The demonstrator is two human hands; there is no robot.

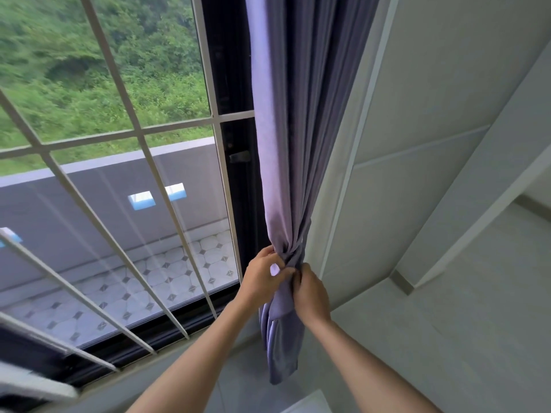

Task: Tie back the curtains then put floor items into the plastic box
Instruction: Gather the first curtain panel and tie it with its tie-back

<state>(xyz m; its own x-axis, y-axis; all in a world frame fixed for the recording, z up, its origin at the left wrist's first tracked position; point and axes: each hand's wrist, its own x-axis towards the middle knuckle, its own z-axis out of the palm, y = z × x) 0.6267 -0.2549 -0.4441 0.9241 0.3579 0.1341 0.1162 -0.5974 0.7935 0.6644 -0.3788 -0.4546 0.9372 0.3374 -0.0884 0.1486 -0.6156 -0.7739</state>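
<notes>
A purple-grey curtain (298, 129) hangs gathered into a narrow bundle at the right edge of the window. A tie-back band (293, 259) of the same fabric wraps the bundle at waist height. My left hand (262, 277) grips the curtain from the left, at the band. My right hand (310, 293) pinches the fabric from the right, just below the band. Both hands meet at the knot. The curtain's lower end (281, 353) hangs loose below them. No plastic box or floor items show in the view.
A window with white grille bars (119, 135) fills the left, with a tiled balcony (167, 281) and greenery beyond. The dark window frame (235, 174) runs beside the curtain. A pale wall (432, 144) stands on the right; pale floor (447, 353) lies below.
</notes>
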